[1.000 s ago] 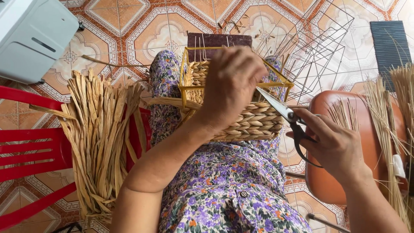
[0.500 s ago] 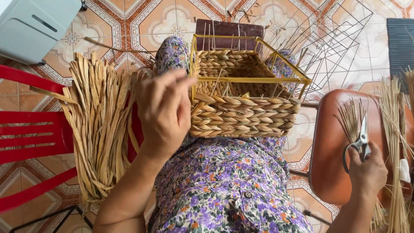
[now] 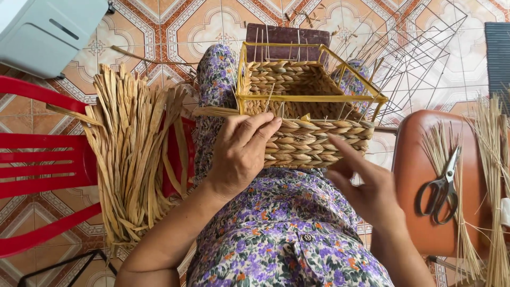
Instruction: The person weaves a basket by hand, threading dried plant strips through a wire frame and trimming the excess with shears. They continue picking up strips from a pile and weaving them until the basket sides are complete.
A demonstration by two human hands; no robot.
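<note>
Far left: a pale grey machine sits on the patterned tile floor at the top corner.
Chair: a red plastic chair stands beside the person's lap, carrying a thick bundle of flat dried straw strips that fans out and hangs over its edge.
Lap: a half-woven basket rests on the person's knees over the purple flowered dress; its lower walls are braided straw, and a yellow wire frame stands bare above the weave.
Left hand: the left hand lies against the near left corner of the basket, fingers close together and pressed flat on the braid, not wrapped round anything.
Right hand: the right hand is at the near right side of the basket, fingers stretched out and slightly apart, the tips touching the woven wall, gripping nothing.
Behind: bare wire frames lie on the floor past the basket.
Right: a brown stool holds scissors lying on thin straw stalks, well apart from both hands.
</note>
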